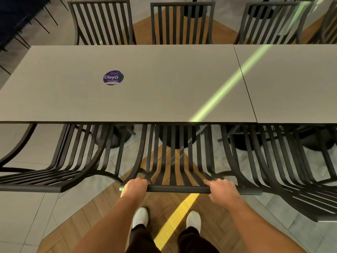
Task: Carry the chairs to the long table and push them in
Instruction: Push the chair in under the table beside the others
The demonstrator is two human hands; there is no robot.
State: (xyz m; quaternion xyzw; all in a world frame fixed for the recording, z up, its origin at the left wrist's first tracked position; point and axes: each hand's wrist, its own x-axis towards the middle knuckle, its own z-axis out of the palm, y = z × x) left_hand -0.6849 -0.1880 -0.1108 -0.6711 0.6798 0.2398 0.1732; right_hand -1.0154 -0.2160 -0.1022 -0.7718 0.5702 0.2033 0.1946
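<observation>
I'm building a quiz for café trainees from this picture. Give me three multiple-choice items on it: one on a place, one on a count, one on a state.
1. Where is the purple sticker?
A. on the tabletop
B. on a chair back
C. on the floor

2. How many chairs stand along the table's far side?
A. one
B. three
C. six

3. What are the hands doing?
A. hanging free
B. pressing on the table
C. gripping a chair's top rail

Key: A, the purple sticker lies on the table; B, three chair backs show there; C, the left hand and right hand grip the top rail.
</observation>
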